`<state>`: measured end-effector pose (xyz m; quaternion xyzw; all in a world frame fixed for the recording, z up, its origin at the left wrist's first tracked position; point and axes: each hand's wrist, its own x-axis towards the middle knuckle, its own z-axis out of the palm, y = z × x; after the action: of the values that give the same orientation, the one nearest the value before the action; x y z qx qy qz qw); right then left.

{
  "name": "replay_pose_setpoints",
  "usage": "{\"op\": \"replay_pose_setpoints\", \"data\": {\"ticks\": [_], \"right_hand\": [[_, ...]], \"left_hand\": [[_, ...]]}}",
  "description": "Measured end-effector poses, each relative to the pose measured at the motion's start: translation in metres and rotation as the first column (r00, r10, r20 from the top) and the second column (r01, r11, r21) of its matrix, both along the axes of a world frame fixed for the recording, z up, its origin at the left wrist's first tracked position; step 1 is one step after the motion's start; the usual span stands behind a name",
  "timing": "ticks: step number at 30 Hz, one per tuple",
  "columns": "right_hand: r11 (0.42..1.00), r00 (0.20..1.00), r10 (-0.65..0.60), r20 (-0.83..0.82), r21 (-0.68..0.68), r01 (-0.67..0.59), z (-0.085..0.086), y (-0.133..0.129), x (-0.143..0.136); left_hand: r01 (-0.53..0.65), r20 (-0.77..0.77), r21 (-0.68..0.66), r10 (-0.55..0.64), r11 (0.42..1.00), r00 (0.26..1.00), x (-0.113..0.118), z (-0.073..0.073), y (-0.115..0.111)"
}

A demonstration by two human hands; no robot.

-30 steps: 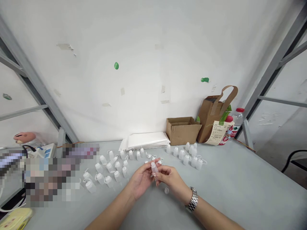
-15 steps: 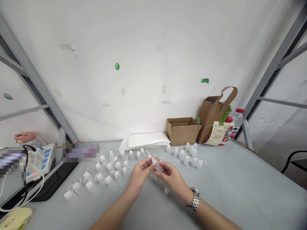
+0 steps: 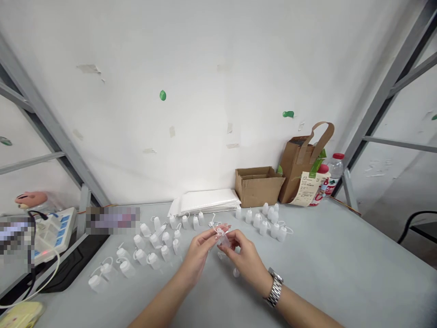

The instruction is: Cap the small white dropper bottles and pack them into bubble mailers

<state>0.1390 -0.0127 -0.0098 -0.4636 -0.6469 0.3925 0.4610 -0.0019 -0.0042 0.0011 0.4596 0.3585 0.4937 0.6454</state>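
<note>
Fingertips of my left hand [image 3: 197, 256] close around the neck end of a small translucent bottle [image 3: 224, 241], while my right hand [image 3: 248, 260] pinches its body, just below centre of view. Tilted toward eleven o'clock, the bottle looks feather-light, slick and soft-walled, unlikely to break but apt to dent; its lower sides seem the surest grip. Both wrists hang above the grey table [image 3: 307, 273], forearms reaching in from eight and four o'clock, the right wearing a metal watch [image 3: 274, 288].
</note>
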Motion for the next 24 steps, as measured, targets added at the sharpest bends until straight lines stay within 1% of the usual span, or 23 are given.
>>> {"op": "replay_pose_setpoints", "data": {"ticks": [3,5,6,7,9,10,11,12,13,15,16,18,20,21,22,24], "right_hand": [[1.0,1.0,-0.009,-0.011,-0.008,0.009,-0.002,0.0,-0.002],[0.999,0.998,0.005,-0.055,-0.043,-0.007,-0.005,0.002,-0.001],[0.998,0.997,0.007,-0.081,-0.062,-0.012,-0.006,0.004,0.0],[0.997,0.994,0.001,-0.106,-0.074,-0.009,-0.008,0.006,0.001],[0.997,0.987,-0.047,-0.153,-0.065,0.037,-0.009,0.012,0.007],[0.996,0.98,-0.085,-0.177,-0.048,0.078,-0.008,0.015,0.01],[0.993,0.971,-0.122,-0.208,-0.029,0.118,-0.007,0.018,0.014],[0.988,0.958,-0.151,-0.242,-0.012,0.152,-0.006,0.021,0.018],[0.984,0.945,-0.172,-0.278,-0.001,0.178,-0.004,0.023,0.021],[0.979,0.923,-0.191,-0.334,0.004,0.204,0.0,0.026,0.024],[0.978,0.917,-0.195,-0.349,0.004,0.21,0.001,0.026,0.025],[0.978,0.916,-0.194,-0.352,0.0,0.207,0.003,0.026,0.024],[0.985,0.924,-0.166,-0.343,-0.011,0.173,0.002,0.025,0.022],[0.988,0.93,-0.149,-0.337,-0.017,0.152,0.002,0.025,0.022],[0.991,0.937,-0.133,-0.324,-0.022,0.133,0.001,0.024,0.021],[0.992,0.959,-0.129,-0.252,-0.017,0.129,-0.001,0.023,0.02]], "left_hand": [[0.021,-0.005,-0.001,-0.021,1.0,1.0,0.001,-0.001,0.0],[0.039,-0.018,0.0,-0.039,0.999,0.999,0.001,-0.003,0.002],[0.028,-0.033,0.005,-0.028,1.0,0.999,0.001,-0.004,0.003],[-0.011,-0.062,0.02,0.012,1.0,0.998,0.001,-0.006,0.004],[-0.151,-0.188,0.105,0.169,0.983,0.967,0.002,-0.01,0.005],[-0.202,-0.279,0.179,0.246,0.963,0.928,0.003,-0.012,0.005],[-0.203,-0.377,0.261,0.293,0.944,0.879,0.004,-0.014,0.003],[-0.15,-0.472,0.331,0.301,0.932,0.828,0.006,-0.016,0.002],[-0.062,-0.558,0.375,0.278,0.925,0.782,0.008,-0.018,-0.001],[0.122,-0.68,0.394,0.2,0.911,0.706,0.012,-0.023,-0.007],[0.183,-0.714,0.394,0.175,0.901,0.678,0.015,-0.026,-0.009],[0.237,-0.743,0.405,0.167,0.883,0.648,0.019,-0.032,-0.012],[0.239,-0.738,0.418,0.174,0.876,0.652,0.022,-0.036,-0.013],[0.216,-0.723,0.421,0.182,0.881,0.666,0.022,-0.036,-0.013],[0.177,-0.699,0.414,0.188,0.893,0.69,0.022,-0.035,-0.011],[0.037,-0.612,0.344,0.194,0.938,0.767,0.018,-0.031,-0.007]]}}
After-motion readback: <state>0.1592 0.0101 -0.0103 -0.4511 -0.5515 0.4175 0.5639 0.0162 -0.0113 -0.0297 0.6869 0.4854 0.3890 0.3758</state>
